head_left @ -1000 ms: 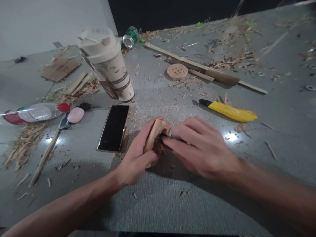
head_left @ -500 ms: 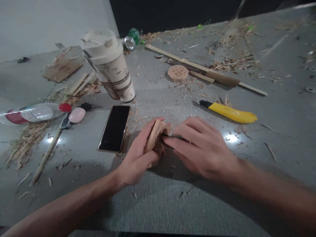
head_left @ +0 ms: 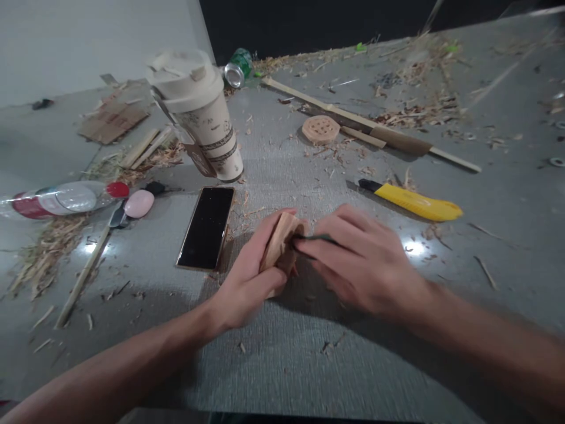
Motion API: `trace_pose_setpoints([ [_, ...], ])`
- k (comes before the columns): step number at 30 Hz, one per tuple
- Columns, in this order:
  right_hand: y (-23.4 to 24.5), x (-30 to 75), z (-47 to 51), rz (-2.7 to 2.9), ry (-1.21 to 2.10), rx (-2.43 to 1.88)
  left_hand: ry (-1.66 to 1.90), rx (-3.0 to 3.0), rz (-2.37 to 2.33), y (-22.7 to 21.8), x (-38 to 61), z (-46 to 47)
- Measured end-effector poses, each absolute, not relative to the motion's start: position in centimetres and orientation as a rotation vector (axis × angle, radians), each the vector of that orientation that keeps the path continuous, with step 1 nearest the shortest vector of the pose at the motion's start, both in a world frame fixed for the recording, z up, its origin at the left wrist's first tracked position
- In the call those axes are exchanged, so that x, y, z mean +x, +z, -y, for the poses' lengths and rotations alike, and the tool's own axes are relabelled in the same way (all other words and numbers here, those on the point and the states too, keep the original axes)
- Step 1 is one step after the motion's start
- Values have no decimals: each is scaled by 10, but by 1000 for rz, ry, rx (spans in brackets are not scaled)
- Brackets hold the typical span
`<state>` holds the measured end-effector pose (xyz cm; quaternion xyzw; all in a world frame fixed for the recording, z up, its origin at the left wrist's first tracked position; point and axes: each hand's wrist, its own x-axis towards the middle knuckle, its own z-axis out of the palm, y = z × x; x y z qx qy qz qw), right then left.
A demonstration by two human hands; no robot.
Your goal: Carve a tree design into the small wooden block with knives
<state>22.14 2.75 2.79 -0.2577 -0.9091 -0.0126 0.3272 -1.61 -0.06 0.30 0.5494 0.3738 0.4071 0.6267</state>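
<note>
Wood carving at a grey, finely ribbed table [head_left: 282, 371], seen from above. A pale, grained wooden block [head_left: 276, 244] with a hollow in its side lies in the left hand [head_left: 251, 274], in front of the middle of the table's near edge; thumb and fingers clamp it from opposite sides. The right hand [head_left: 362, 256], slightly blurred, pinches one slender dark tool [head_left: 324, 238], directed into the hollow. The tool's tip is lost in the shaded opening and its grip is mostly covered by the fingers; its exact kind cannot be told. Beyond the hands, toward the far edge, lie one flat, many-sided wooden disc [head_left: 321, 129] pierced by several small holes and one long, narrow wooden strip [head_left: 300, 96]. One yellow plastic cutter [head_left: 415, 201] with a black end rests on the right-hand side. Toward the left edge are one glossy black phone [head_left: 206, 228], one lidded, patterned cup [head_left: 205, 121], one smooth pink oval object [head_left: 139, 204] and one clear bottle [head_left: 73, 198] with a red cap, its base cut off by the frame. One green metal can [head_left: 239, 68] lies near the far edge. Curled, fibrous shavings [head_left: 55, 250], too many to count, are scattered across the surface.
</note>
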Motion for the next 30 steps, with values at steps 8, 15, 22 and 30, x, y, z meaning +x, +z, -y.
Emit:
trace_pose_setpoints([
  [8,30,222,-28,2392,-78,-676,940,1271,-848,0,-16,1],
  [15,28,223,-28,2405,-42,-662,917,1297,-852,5,-16,0],
  [22,29,222,-28,2404,-48,-649,919,1371,-850,2,-18,-1],
  [30,28,221,-26,2406,-31,-667,899,1349,-888,4,-17,0],
])
